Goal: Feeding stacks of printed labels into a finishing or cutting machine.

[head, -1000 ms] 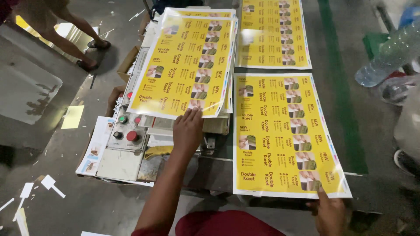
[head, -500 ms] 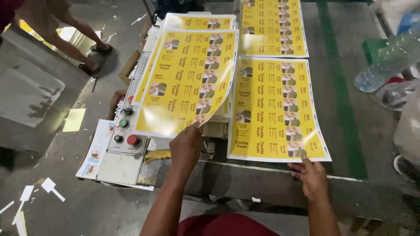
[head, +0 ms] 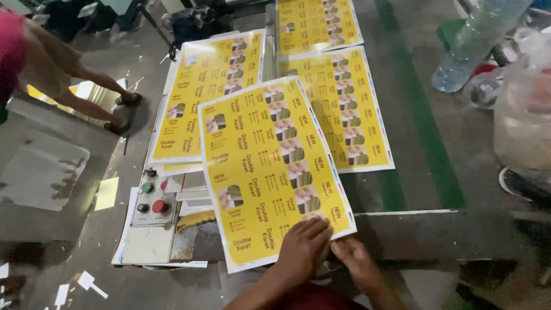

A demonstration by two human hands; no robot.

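A yellow printed sheet with rows of small pictures [head: 270, 166] lies tilted over the machine bed, held up at its near edge. My left hand [head: 304, 247] presses on its near right corner with fingers on top. Beside it, my right hand [head: 356, 261] pinches the same corner from the right. A stack of like yellow sheets [head: 206, 92] lies to the left behind it. Another yellow sheet [head: 350, 109] lies flat on the right, and one more [head: 315, 23] sits at the far end.
A grey control box [head: 150, 209] with a red and a green button sits at the near left. A clear plastic bottle [head: 473, 43] and a plastic bag [head: 525, 109] are at the right. Another person's legs [head: 86, 92] stand at the left. Paper scraps litter the floor.
My left hand has pulled a sheet off the left stack and swung it right. My right hand left the right-hand sheet and came to the lifted sheet's corner.
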